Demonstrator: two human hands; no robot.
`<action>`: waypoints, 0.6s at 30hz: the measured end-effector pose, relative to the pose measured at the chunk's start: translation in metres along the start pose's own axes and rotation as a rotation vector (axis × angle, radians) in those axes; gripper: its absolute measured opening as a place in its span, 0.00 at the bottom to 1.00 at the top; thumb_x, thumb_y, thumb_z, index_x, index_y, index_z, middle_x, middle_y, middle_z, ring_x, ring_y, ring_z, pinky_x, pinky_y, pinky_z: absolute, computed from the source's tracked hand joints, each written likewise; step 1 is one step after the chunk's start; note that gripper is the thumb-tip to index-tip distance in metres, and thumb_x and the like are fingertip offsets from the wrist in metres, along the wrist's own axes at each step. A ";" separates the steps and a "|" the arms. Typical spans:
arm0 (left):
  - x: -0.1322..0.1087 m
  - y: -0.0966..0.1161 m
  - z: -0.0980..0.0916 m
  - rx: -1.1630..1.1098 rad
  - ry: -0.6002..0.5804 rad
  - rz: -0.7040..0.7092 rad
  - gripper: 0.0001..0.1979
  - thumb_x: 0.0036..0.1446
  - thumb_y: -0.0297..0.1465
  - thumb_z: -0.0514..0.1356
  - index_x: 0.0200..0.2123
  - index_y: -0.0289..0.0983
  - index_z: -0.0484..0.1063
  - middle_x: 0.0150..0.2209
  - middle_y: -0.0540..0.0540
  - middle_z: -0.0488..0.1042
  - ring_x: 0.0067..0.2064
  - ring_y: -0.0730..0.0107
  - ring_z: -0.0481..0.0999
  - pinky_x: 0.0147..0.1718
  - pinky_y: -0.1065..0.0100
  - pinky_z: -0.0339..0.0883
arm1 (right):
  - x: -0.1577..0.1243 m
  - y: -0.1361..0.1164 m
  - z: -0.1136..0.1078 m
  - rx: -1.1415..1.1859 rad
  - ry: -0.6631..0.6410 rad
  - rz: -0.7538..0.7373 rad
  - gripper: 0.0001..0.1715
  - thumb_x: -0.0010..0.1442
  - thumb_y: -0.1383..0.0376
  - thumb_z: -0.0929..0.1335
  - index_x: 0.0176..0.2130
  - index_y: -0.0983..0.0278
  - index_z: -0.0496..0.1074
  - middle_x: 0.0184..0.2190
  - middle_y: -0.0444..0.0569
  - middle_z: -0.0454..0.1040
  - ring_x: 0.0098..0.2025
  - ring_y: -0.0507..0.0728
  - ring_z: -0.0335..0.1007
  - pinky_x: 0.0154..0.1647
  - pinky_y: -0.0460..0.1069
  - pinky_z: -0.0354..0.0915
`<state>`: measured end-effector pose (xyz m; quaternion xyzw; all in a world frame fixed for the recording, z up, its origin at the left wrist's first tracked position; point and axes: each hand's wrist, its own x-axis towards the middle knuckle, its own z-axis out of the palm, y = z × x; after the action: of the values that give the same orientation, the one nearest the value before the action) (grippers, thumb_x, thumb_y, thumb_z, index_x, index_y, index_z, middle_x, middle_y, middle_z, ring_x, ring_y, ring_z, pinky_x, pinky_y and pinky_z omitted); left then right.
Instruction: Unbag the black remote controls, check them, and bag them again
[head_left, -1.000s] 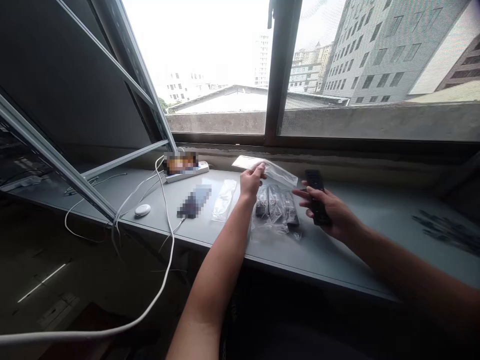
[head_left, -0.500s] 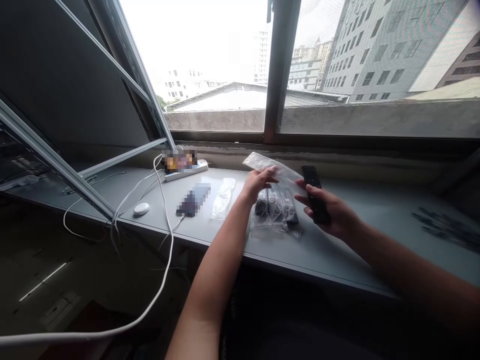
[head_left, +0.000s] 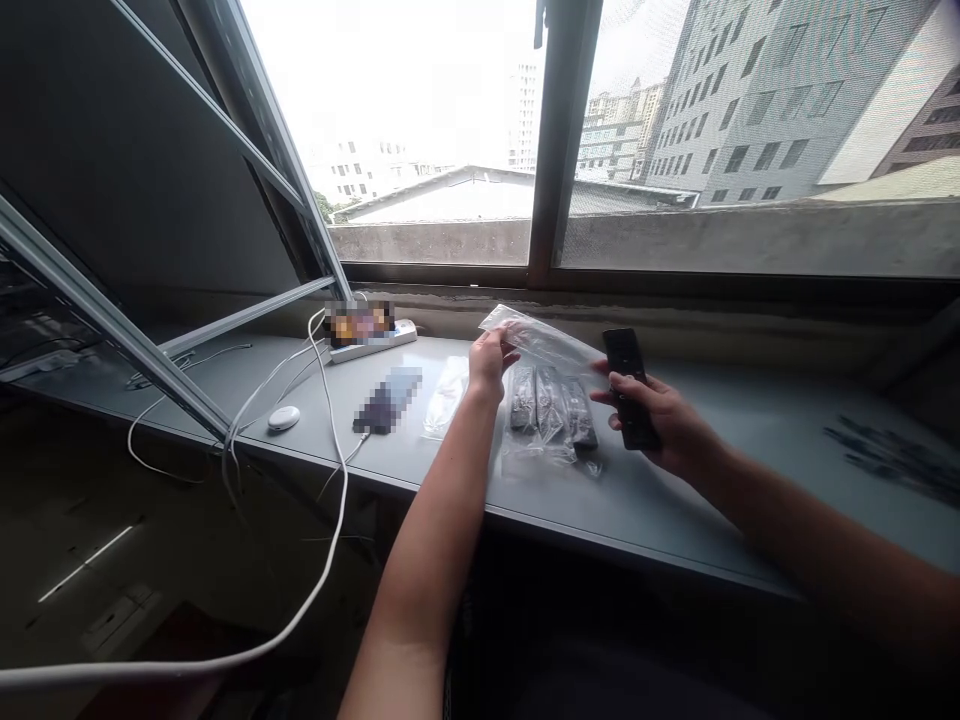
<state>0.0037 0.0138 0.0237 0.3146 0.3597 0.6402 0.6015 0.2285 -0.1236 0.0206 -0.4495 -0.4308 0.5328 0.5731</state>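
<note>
My right hand [head_left: 664, 415] is closed round a black remote control [head_left: 630, 385], held upright and tilted above the table. A clear plastic bag [head_left: 551, 340] stretches between my two hands. My left hand [head_left: 491, 362] pinches its far left end, while the right end lies against the fingers of my right hand. Below the bag, several dark remote controls in clear plastic wrapping [head_left: 551, 410] lie side by side on the table. Left of them, partly behind my left forearm, lies another clear plastic bag [head_left: 445, 400].
On the grey table [head_left: 720, 510] a phone [head_left: 386, 402] lies with a cable, beside a round white case [head_left: 283, 418]. A white power strip [head_left: 375, 342] stands at the back near the window. A white cable [head_left: 341, 500] hangs over the front edge; a metal frame [head_left: 195, 390] rises at left.
My left hand has moved left along the plastic bag to its end and now pinches it there. The bag is drawn straighter. My right hand and the remote control have hardly moved.
</note>
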 end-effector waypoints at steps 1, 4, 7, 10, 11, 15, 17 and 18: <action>0.000 0.001 0.000 -0.011 0.012 -0.001 0.06 0.68 0.32 0.67 0.46 0.37 0.81 0.43 0.45 0.84 0.37 0.74 0.79 0.33 0.74 0.70 | 0.000 0.000 0.000 -0.008 -0.004 -0.015 0.13 0.64 0.60 0.82 0.49 0.55 0.87 0.72 0.50 0.77 0.53 0.65 0.86 0.24 0.47 0.79; 0.002 0.001 -0.001 -0.036 0.063 -0.014 0.05 0.67 0.28 0.65 0.45 0.37 0.79 0.44 0.45 0.84 0.38 0.74 0.80 0.32 0.75 0.68 | -0.001 0.000 0.000 -0.028 -0.023 -0.049 0.13 0.64 0.58 0.83 0.49 0.55 0.88 0.72 0.49 0.76 0.53 0.64 0.85 0.25 0.47 0.80; 0.005 -0.001 -0.001 -0.097 0.099 -0.010 0.10 0.64 0.23 0.65 0.48 0.38 0.75 0.43 0.46 0.84 0.40 0.73 0.84 0.30 0.76 0.63 | -0.002 0.000 0.000 -0.041 -0.015 -0.052 0.15 0.62 0.57 0.84 0.48 0.55 0.89 0.69 0.50 0.79 0.50 0.63 0.85 0.26 0.47 0.81; 0.007 -0.003 -0.003 -0.168 0.104 0.009 0.17 0.66 0.23 0.64 0.56 0.39 0.71 0.42 0.46 0.85 0.42 0.70 0.87 0.32 0.76 0.66 | -0.003 -0.001 0.001 -0.060 0.001 -0.023 0.16 0.61 0.57 0.85 0.48 0.56 0.89 0.63 0.52 0.83 0.41 0.58 0.82 0.27 0.47 0.82; 0.007 -0.003 -0.003 -0.186 0.107 0.013 0.18 0.67 0.23 0.63 0.58 0.39 0.70 0.41 0.46 0.85 0.41 0.70 0.87 0.34 0.75 0.69 | -0.003 -0.001 0.001 -0.062 0.004 -0.015 0.16 0.61 0.57 0.85 0.48 0.56 0.89 0.63 0.52 0.83 0.40 0.57 0.80 0.27 0.47 0.82; 0.006 0.000 -0.005 -0.243 0.137 0.005 0.17 0.70 0.23 0.60 0.59 0.38 0.69 0.39 0.48 0.83 0.36 0.71 0.85 0.38 0.72 0.75 | -0.004 -0.002 0.002 -0.051 0.011 -0.017 0.16 0.59 0.57 0.86 0.46 0.57 0.90 0.69 0.51 0.80 0.45 0.60 0.81 0.27 0.48 0.82; 0.005 0.002 -0.004 -0.268 0.143 -0.002 0.13 0.72 0.23 0.58 0.57 0.38 0.70 0.37 0.49 0.81 0.33 0.73 0.82 0.36 0.72 0.74 | -0.003 -0.001 0.002 -0.050 0.023 -0.021 0.17 0.58 0.56 0.87 0.45 0.57 0.91 0.69 0.51 0.81 0.48 0.62 0.82 0.27 0.47 0.82; 0.005 0.003 -0.003 -0.282 0.146 -0.006 0.12 0.73 0.23 0.56 0.55 0.38 0.71 0.36 0.50 0.80 0.31 0.74 0.81 0.34 0.73 0.72 | -0.003 -0.001 0.002 -0.048 0.032 -0.022 0.17 0.57 0.55 0.87 0.45 0.57 0.92 0.68 0.51 0.81 0.51 0.64 0.83 0.27 0.47 0.82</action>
<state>-0.0011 0.0181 0.0240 0.1783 0.3100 0.7038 0.6139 0.2262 -0.1264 0.0222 -0.4667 -0.4395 0.5087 0.5747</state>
